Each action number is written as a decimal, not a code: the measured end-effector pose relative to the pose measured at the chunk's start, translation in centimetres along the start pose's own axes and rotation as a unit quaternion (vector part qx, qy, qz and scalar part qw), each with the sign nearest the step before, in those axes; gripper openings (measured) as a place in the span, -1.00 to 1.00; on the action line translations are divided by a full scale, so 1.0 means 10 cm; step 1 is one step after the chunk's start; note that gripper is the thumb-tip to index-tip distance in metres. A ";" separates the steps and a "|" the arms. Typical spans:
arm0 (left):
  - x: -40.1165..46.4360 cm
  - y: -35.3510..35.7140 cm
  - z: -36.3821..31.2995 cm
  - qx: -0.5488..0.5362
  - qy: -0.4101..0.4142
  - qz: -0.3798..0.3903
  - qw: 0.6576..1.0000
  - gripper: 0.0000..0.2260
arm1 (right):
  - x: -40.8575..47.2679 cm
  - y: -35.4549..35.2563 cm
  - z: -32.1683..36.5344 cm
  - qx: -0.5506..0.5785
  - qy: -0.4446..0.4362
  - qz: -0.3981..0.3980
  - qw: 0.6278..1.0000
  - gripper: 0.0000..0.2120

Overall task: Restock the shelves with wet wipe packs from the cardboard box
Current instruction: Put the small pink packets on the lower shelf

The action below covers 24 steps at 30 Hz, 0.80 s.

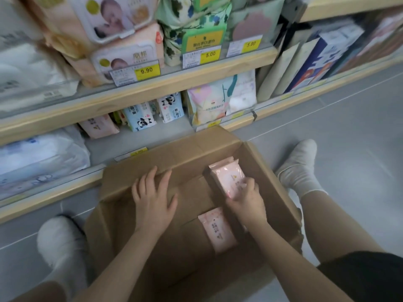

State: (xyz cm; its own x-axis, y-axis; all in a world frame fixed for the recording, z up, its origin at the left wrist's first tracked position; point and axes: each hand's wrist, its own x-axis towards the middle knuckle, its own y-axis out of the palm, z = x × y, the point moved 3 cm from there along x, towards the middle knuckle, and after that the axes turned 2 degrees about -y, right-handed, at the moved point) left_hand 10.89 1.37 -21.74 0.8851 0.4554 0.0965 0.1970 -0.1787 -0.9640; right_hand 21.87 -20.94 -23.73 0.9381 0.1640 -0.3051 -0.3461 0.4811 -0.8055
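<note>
Pink wet wipe packs sit in the open cardboard box (281,192) on the floor between the person's legs. One upright stack of pink packs (226,177) stands at the far right of the box, and the right hand (246,201) has its fingers curled over the near end of that stack, gripping it. The stack's long axis runs near to far, leaning slightly left at the top, so the hand meets it end-on from the near side. A second pink pack (218,231) lies flat on the box floor just near and left of that hand, under the right forearm.

The left hand (152,197) is spread flat with straight fingers, pressing on the far inner flap of the box, holding nothing; it seems to steady the carton. It is well left of the stack, so the right hand is the nearer one for the lift.

The likely destination lies far and left: a matching pink pack (99,126) stands on the bottom shelf (139,140), beside the panda-print wipe packs (141,119), with bare shelf in front. I judge the lift must clear the box's far wall before swinging left to that gap.
</note>
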 end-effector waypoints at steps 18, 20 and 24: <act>-0.53 0.50 0.16 -0.425 -0.310 0.202 0.826 -0.73 | -0.27 0.52 -0.13 0.041 0.001 0.156 0.987 -0.54; -0.56 0.62 0.22 -0.413 -0.319 0.206 0.828 -0.73 | -0.17 0.64 -0.21 0.002 0.029 0.172 0.985 -0.54; -0.54 0.78 0.22 -0.400 -0.303 0.199 0.842 -0.74 | -0.06 0.87 -0.27 -0.097 0.049 0.200 0.974 -0.49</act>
State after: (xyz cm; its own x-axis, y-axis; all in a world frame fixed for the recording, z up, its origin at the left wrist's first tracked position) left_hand 6.76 -0.56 -30.28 0.6187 0.5385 -0.5720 0.3716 -0.8421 -0.3908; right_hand 18.23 -19.16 -31.89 0.7244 0.2168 -0.6545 -0.6894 0.2216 -0.6897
